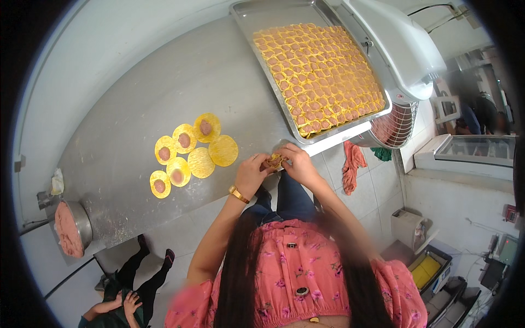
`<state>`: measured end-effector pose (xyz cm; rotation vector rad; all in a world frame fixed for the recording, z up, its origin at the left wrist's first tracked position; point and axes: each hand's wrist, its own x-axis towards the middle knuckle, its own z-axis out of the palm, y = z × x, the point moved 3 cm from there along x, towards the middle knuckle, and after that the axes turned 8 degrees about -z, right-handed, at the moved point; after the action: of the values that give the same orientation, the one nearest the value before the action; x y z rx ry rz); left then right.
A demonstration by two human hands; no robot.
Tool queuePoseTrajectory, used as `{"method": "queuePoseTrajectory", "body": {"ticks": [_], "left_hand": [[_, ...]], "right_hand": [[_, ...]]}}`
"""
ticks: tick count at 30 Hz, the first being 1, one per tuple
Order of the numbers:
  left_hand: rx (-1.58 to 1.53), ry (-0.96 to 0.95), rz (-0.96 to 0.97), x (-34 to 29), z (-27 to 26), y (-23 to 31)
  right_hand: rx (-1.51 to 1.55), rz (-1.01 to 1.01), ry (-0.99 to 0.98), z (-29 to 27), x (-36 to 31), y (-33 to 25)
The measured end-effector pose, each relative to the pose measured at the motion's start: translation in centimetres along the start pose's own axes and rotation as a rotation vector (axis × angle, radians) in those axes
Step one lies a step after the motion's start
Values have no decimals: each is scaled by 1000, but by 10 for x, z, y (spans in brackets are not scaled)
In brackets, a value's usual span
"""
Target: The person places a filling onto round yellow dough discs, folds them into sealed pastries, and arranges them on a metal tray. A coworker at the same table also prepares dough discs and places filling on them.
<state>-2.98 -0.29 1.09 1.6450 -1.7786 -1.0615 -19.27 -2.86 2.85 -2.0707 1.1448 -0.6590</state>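
Both my hands meet at the table's near edge around one small meat dumpling in a yellow wrapper. My left hand pinches it from the left, and my right hand grips its other side; the fingers partly cover it. To the left lie several round yellow wrappers, most with a dab of pink filling in the middle. Two bare ones, a plain wrapper and another wrapper, are nearest my left hand. Beyond my right hand, a metal tray holds rows of finished open-topped dumplings.
A metal bowl of pink meat filling stands at the left end of the steel table. Behind the tray is a white mixer with a wire guard. Another person's hands rest at lower left. A pink cloth hangs at right.
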Motion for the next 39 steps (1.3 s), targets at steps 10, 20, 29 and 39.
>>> {"method": "queuePoseTrajectory", "body": {"ticks": [10, 20, 29, 39], "left_hand": [[-41, 40, 114, 8, 1, -3], [-137, 9, -108, 21, 9, 1], [-192, 82, -26, 26, 3, -1], [-105, 93, 18, 25, 0, 0]], "right_hand": [[-22, -106, 66, 0, -3, -4], [85, 44, 149, 4, -5, 9], [-11, 150, 200, 8, -3, 8], [-123, 61, 208, 8, 4, 4]]}}
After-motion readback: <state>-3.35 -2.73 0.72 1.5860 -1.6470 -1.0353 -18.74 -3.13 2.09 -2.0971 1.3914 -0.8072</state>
